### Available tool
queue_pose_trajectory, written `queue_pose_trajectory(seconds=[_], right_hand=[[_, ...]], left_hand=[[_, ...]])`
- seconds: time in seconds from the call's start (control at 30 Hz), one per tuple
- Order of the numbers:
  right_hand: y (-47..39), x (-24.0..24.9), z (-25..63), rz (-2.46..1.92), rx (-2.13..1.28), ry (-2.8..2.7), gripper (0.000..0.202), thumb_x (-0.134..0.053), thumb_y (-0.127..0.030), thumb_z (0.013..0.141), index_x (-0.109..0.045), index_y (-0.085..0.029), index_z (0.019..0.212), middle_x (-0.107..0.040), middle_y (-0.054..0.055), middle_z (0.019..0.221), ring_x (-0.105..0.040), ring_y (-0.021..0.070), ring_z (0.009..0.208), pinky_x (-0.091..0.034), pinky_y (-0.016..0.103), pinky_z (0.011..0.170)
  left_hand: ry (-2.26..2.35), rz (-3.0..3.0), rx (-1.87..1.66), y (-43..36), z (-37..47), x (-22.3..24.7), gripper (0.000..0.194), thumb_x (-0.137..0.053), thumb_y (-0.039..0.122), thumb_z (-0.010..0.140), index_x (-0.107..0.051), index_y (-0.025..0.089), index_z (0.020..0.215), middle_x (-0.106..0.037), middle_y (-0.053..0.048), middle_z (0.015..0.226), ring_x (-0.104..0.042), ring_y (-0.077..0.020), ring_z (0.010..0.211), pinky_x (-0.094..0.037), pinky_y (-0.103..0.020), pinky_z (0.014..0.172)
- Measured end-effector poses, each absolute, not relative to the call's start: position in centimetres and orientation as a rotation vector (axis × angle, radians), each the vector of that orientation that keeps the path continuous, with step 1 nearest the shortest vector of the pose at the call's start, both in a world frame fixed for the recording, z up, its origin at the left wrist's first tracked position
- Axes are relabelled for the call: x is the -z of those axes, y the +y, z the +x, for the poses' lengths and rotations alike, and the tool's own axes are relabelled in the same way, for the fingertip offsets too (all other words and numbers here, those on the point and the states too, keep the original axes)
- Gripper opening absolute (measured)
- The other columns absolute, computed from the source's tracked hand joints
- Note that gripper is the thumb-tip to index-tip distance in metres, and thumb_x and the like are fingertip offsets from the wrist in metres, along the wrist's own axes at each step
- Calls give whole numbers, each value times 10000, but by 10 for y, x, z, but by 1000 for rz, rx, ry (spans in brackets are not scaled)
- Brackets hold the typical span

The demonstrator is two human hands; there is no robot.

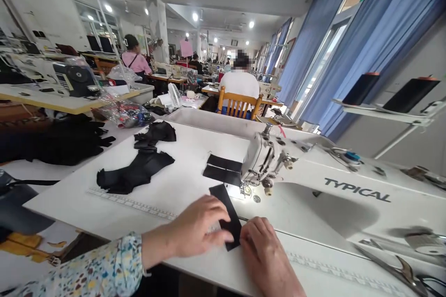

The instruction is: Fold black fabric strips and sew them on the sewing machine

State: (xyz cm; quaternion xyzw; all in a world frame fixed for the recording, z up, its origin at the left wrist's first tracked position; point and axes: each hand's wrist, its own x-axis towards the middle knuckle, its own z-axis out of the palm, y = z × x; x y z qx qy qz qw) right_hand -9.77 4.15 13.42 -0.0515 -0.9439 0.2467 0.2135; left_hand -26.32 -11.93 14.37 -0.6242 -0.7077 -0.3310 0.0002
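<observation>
A black fabric strip (227, 211) lies at a slant on the white sewing table, just in front of the machine's needle area. My left hand (200, 225) is over its left side, thumb and fingers apart, with the thumb tip on or just above the fabric. At the strip's lower right edge, my right hand (266, 253) has its fingers curled together against the cloth; its fingertips are partly hidden. Two more black pieces (223, 169) lie side by side, reaching under the head of the white sewing machine (259, 160).
Crumpled black fabric pieces (139, 169) lie on the left of the table. A ruler strip (132, 203) runs along the front, and scissors (400, 269) rest at the lower right. Black thread cones (411, 95) stand on a rack. A person in white (239, 81) sits ahead.
</observation>
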Motion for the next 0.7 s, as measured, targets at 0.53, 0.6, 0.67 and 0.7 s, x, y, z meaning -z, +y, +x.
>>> queue_pose_trajectory(seconds=[0.53,0.6,0.67,0.7], right_hand=[[38,-139,-108,-113,-905,-2609,167,-530,-92,895,-532,-247,835,-630,19,871,-645,200,839,-589,302,726],[35,-145,-110,-165,-1058,-2558,108,-530,-159,933,-567,-248,883,-643,27,930,-651,202,884,-577,315,775],[32,-149,-109,-275,-1214,-2511,60,-540,-228,959,-596,-250,954,-649,31,994,-650,203,934,-555,329,836],[32,-150,-108,-333,-1288,-2488,57,-550,-257,964,-603,-251,986,-649,31,1015,-645,203,957,-541,335,867]], left_hand=[[-2230,-1753,1288,-116,-238,-117,285,-900,149,667,-649,206,787,-730,-52,993,-669,-271,1029,-560,-440,1002],[-2241,-1706,1444,-114,-241,-118,212,-823,69,732,-667,206,771,-730,-36,968,-675,-240,1033,-559,-395,992],[-2301,-1656,1611,-117,-243,-124,175,-797,69,767,-688,203,794,-726,-38,984,-678,-226,1022,-563,-367,950],[-2346,-1635,1686,-118,-244,-128,154,-793,86,780,-694,200,809,-721,-35,976,-680,-217,985,-563,-358,919]])
